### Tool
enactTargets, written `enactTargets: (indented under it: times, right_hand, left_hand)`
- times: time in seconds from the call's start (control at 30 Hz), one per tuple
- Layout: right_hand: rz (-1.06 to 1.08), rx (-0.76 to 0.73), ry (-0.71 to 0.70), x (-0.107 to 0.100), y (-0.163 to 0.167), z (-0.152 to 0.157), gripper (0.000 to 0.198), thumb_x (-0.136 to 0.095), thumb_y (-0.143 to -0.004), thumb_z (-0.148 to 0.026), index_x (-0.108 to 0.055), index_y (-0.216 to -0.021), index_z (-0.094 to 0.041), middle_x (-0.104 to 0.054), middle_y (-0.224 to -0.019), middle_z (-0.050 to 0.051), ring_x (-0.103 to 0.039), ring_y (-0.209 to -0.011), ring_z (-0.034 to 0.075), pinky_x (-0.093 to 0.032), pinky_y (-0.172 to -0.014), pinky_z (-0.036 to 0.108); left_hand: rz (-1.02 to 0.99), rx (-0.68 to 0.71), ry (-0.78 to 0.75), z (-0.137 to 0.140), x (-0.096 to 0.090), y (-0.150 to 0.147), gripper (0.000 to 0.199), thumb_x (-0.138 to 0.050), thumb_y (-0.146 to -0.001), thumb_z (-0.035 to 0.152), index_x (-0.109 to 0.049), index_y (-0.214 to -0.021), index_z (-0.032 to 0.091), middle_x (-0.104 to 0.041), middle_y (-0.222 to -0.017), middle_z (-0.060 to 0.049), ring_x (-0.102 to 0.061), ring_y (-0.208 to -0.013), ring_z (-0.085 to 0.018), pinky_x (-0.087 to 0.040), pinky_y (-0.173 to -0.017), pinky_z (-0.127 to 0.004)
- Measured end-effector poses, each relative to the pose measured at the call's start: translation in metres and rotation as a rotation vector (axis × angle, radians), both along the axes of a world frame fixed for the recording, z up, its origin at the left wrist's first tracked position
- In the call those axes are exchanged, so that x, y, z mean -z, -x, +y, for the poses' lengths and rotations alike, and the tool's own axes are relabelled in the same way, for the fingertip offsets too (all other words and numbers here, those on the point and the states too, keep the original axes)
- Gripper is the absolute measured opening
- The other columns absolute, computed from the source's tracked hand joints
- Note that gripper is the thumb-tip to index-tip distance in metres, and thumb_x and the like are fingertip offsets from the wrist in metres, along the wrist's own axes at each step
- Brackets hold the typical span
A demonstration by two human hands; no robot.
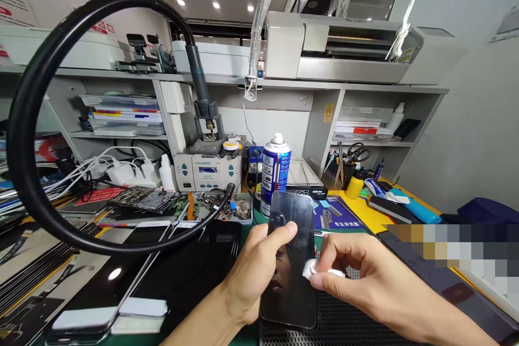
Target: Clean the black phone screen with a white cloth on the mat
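Note:
A black smartphone [298,292] is held upright in my left hand [253,270], its glossy dark screen facing me. The thumb lies across the screen and the other fingers are hidden behind the phone. My right hand [360,275] pinches a small crumpled white wipe [311,269] against the phone's right edge. Behind the phone stands a blue and white spray can [275,165]. Beneath both hands is a black perforated mat [344,319].
A black hose [24,146] loops from a grey soldering-type station [208,170] across the left side. Several phones and screens [133,248] cover the left bench. A tray of small parts [243,208] sits behind. At right are scissors [359,152], a yellow bottle [354,185] and a dark device [425,265].

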State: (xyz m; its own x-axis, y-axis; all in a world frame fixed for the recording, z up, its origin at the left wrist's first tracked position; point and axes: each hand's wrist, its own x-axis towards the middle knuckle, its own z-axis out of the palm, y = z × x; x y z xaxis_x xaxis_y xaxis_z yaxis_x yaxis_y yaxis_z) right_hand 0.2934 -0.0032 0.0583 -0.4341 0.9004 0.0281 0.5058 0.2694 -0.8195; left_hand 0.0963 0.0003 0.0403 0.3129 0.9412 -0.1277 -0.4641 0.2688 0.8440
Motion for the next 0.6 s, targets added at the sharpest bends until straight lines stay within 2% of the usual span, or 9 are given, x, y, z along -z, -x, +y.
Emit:
enactTargets:
  times: [0.2,0.3,0.43,0.6]
  right_hand:
    - [-0.255,-0.167,-0.073,-0.008,0.006,-0.02,0.005,-0.068,-0.086,-0.024,-0.07,-0.081,-0.023,-0.073,-0.088,0.0,-0.065,-0.077,0.016,-0.046,-0.063,0.02]
    - [-0.32,-0.197,-0.175,-0.009,0.011,-0.024,0.007,-0.069,-0.084,-0.019,-0.073,-0.082,-0.024,-0.074,-0.083,-0.001,-0.067,-0.073,0.015,-0.048,-0.065,0.019]
    - [-0.289,-0.228,-0.323,-0.007,0.015,-0.022,0.015,-0.069,-0.082,-0.012,-0.074,-0.085,-0.026,-0.074,-0.078,-0.002,-0.068,-0.067,0.016,-0.051,-0.062,0.02]
    - [-0.163,-0.254,-0.444,-0.001,0.022,-0.021,0.013,-0.072,-0.084,-0.016,-0.073,-0.088,-0.029,-0.076,-0.083,0.002,-0.072,-0.072,0.022,-0.054,-0.063,0.027]
  left_hand:
    - [-0.042,0.038,0.036,0.002,-0.006,-0.003,0.031,-0.064,-0.092,0.038,-0.073,-0.085,0.009,-0.077,-0.084,-0.015,-0.073,-0.073,-0.025,-0.059,-0.072,-0.037]
    - [-0.054,0.027,0.049,0.002,-0.007,-0.004,0.029,-0.062,-0.093,0.035,-0.073,-0.085,0.009,-0.077,-0.085,-0.016,-0.074,-0.074,-0.025,-0.059,-0.07,-0.036]
    - [-0.058,0.019,0.021,0.0,-0.004,-0.005,0.029,-0.063,-0.092,0.035,-0.074,-0.084,0.009,-0.077,-0.083,-0.013,-0.073,-0.074,-0.023,-0.058,-0.069,-0.034]
    - [0.022,-0.034,0.022,0.001,0.0,-0.007,0.034,-0.063,-0.091,0.041,-0.072,-0.082,0.01,-0.075,-0.081,-0.011,-0.068,-0.067,-0.019,-0.054,-0.066,-0.03]
